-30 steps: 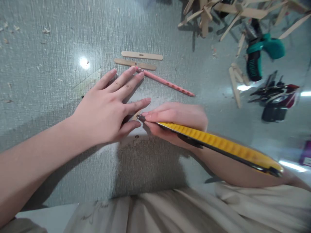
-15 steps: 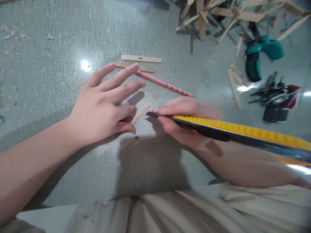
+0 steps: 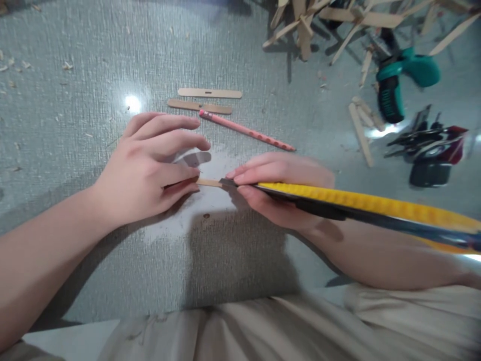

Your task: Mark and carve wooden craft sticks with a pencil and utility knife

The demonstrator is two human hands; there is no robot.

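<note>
- Through the head camera I see my left hand (image 3: 150,168) low over the grey table (image 3: 143,286), its thumb and forefinger closed on a small stick (image 3: 209,183).
- The other left fingers are loosely bent and spread, holding nothing that I can see.
- The stick lies between my two hands, pointing right, its left end hidden in the pinch.
- My right hand (image 3: 280,167) grips the yellow cutter (image 3: 376,201), fingertips closed around its front end, near the blade.
- The dark blade (image 3: 226,182) points left and overlaps the stick's right end in my view; I cannot tell how deep it sits.
- Beyond my hands a pink pencil (image 3: 244,130) lies slanted, eraser end near my left fingers.
- Past its eraser rest a brown stick (image 3: 184,105) and, just behind that, a pale stick (image 3: 229,94) with a slot in its middle.
- Off to the right I see a teal-handled tool (image 3: 390,95); beyond it, at the far edge, a heap of wooden pieces (image 3: 379,19).
- Shavings (image 3: 67,66) dot the table's far left.
</note>
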